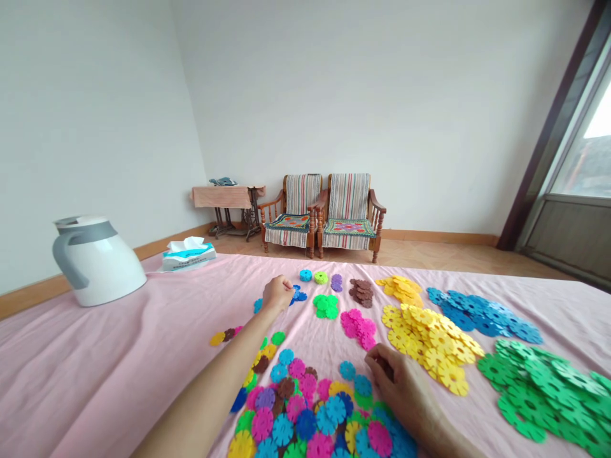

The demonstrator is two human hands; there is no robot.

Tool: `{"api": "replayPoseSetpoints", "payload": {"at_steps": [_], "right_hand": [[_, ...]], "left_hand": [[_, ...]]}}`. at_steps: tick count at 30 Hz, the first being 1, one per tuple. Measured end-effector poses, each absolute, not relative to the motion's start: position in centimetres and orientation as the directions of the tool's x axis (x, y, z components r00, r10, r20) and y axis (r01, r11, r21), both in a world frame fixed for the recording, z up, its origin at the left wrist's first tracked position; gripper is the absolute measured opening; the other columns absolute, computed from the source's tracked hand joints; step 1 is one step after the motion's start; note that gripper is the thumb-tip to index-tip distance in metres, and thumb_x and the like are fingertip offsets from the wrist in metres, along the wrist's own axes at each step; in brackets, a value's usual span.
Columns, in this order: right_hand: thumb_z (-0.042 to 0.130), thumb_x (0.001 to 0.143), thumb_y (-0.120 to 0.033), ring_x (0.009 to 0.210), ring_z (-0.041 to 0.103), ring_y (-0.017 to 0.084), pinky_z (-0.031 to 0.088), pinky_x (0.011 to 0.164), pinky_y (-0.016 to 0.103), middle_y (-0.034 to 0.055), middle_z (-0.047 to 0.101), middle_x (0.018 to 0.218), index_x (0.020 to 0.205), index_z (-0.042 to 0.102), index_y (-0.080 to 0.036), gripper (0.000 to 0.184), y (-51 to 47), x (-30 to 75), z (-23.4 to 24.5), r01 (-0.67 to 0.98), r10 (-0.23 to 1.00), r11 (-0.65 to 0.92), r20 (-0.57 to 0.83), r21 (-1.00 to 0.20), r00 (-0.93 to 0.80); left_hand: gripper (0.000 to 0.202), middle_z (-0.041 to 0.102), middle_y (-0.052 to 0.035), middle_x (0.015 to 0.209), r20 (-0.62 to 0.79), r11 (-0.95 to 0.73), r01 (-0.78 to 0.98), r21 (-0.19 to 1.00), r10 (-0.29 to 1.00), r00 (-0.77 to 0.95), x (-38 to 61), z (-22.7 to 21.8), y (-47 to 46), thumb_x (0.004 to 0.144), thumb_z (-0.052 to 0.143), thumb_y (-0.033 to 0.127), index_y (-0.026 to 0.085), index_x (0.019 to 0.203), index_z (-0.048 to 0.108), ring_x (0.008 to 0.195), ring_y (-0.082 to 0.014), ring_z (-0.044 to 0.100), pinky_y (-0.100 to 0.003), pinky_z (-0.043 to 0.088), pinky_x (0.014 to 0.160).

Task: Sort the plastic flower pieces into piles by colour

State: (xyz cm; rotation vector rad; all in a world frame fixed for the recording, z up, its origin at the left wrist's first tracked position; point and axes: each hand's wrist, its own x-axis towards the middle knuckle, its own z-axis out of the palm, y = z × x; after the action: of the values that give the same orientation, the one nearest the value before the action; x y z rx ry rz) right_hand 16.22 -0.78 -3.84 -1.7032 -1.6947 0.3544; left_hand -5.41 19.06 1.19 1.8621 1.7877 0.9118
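Observation:
My left hand (277, 294) reaches far out over the pink cloth, fingers pinched on a small blue snowflake disc at a little blue pile (298, 294). My right hand (405, 388) rests near me with fingers curled at the edge of the mixed pile of coloured discs (305, 413); what it holds is hidden. Sorted piles lie beyond: green (326, 306), pink (359, 326), brown (361, 292), purple (337, 282), yellow (429, 337), blue (482, 315) and a large green heap (548, 388).
A white kettle (95, 259) and a tissue pack (188, 253) stand at the far left of the pink-covered table (119, 356). Two wooden armchairs (324, 216) and a small side table (228, 207) sit by the back wall. A window is at the right.

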Motion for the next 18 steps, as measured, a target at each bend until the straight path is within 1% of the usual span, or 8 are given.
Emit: {"api": "replayPoseSetpoints", "payload": {"at_steps": [2,5,10,12,15,16,17,18], "right_hand": [[0.041,0.088,-0.037,0.056,0.053,0.014,0.032,0.052,0.023,-0.0012,0.058,0.058,0.070,0.057,-0.021,0.030,-0.8,16.2,-3.7,0.765,0.954,0.099,0.279,-0.636,0.108],[0.041,0.088,-0.036,0.057,0.054,0.014,0.032,0.052,0.022,-0.0011,0.059,0.059,0.070,0.057,-0.021,0.029,-0.9,16.1,-3.6,0.766,0.954,0.093,0.276,-0.636,0.113],[0.040,0.089,-0.037,0.057,0.054,0.015,0.032,0.052,0.023,-0.0009,0.058,0.059,0.070,0.056,-0.021,0.030,-0.9,16.1,-3.6,0.775,0.954,0.086,0.275,-0.626,0.117],[0.040,0.088,-0.037,0.057,0.054,0.015,0.032,0.052,0.023,-0.0010,0.057,0.058,0.069,0.056,-0.021,0.030,-0.9,16.1,-3.6,0.778,0.954,0.090,0.279,-0.622,0.112],[0.040,0.088,-0.037,0.056,0.053,0.015,0.031,0.051,0.023,-0.0012,0.057,0.058,0.069,0.056,-0.021,0.030,-0.9,16.2,-3.5,0.777,0.953,0.099,0.285,-0.622,0.106],[0.040,0.088,-0.037,0.056,0.053,0.014,0.031,0.051,0.023,-0.0013,0.057,0.057,0.069,0.057,-0.021,0.030,-0.9,16.1,-3.5,0.777,0.953,0.101,0.286,-0.621,0.105],[0.040,0.088,-0.037,0.056,0.053,0.015,0.031,0.052,0.023,-0.0012,0.057,0.057,0.069,0.057,-0.021,0.030,-0.9,16.1,-3.5,0.778,0.953,0.101,0.286,-0.620,0.104],[0.040,0.088,-0.036,0.057,0.054,0.015,0.032,0.052,0.023,-0.0011,0.058,0.058,0.069,0.056,-0.021,0.029,-0.9,16.1,-3.5,0.779,0.953,0.101,0.285,-0.619,0.104]], "left_hand": [[0.009,0.067,0.0010,0.062,0.183,-0.078,0.742,0.666,0.981,-0.061,-5.2,0.8,19.7,0.068,0.066,0.014,0.019,0.067,0.059,0.066,-0.0143,0.065,-0.020,0.043,0.060],[0.008,0.069,0.0011,0.065,0.192,-0.085,0.756,0.649,0.980,-0.054,-5.2,0.4,19.8,0.070,0.064,0.013,0.019,0.070,0.061,0.070,-0.0138,0.066,-0.019,0.043,0.061],[0.013,0.070,-0.0029,0.081,0.231,-0.166,0.764,0.624,0.973,0.022,-5.6,1.0,17.9,0.073,0.058,0.009,0.019,0.080,0.063,0.078,-0.0148,0.064,-0.021,0.044,0.067],[0.014,0.070,-0.0023,0.082,0.228,-0.241,0.748,0.618,0.966,0.123,-5.6,1.6,16.2,0.072,0.057,0.008,0.018,0.078,0.064,0.078,-0.0141,0.063,-0.021,0.044,0.069],[0.010,0.067,0.0017,0.069,0.143,-0.374,0.680,0.630,0.917,0.372,-5.3,2.5,12.5,0.065,0.064,0.008,0.018,0.066,0.065,0.067,-0.0124,0.062,-0.018,0.044,0.062],[0.008,0.066,0.0028,0.064,0.095,-0.418,0.643,0.642,0.875,0.474,-5.1,2.8,11.1,0.064,0.065,0.010,0.018,0.065,0.066,0.062,-0.0119,0.061,-0.018,0.044,0.059],[0.006,0.065,0.0023,0.064,0.026,-0.481,0.566,0.670,0.777,0.629,-4.9,2.9,9.7,0.067,0.064,0.013,0.017,0.069,0.067,0.061,-0.0120,0.060,-0.018,0.043,0.057],[0.006,0.064,0.0016,0.065,-0.004,-0.518,0.498,0.696,0.690,0.723,-4.7,3.1,8.2,0.069,0.063,0.017,0.017,0.073,0.068,0.062,-0.0123,0.059,-0.019,0.043,0.057]]}}
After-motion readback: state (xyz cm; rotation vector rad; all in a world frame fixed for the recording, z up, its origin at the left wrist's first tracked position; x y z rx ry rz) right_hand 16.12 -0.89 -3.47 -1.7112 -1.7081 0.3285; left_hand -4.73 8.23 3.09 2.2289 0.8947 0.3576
